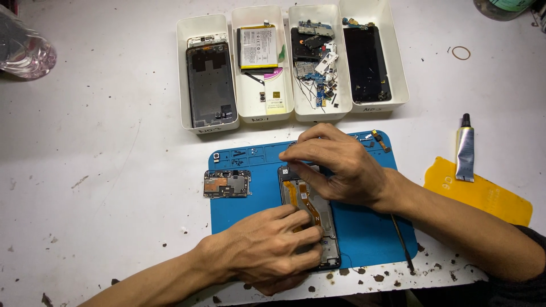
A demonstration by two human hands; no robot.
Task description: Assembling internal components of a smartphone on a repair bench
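Mid-disassembly as I read it. My left hand point(273, 250) clamps lower end of opened phone frame point(310, 219) lying on blue mat point(364, 233). My right hand point(335, 165) pinches at frame's top edge, fingers narrow, nothing visibly held. Circuit board point(227, 183) lies just left. Next move, I judge: steady fingertip lift, no slip.

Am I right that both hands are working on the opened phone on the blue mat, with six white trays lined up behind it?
Not quite: the head view shows four white trays, not six. Both the left hand and right hand are on the opened phone on the blue mat.
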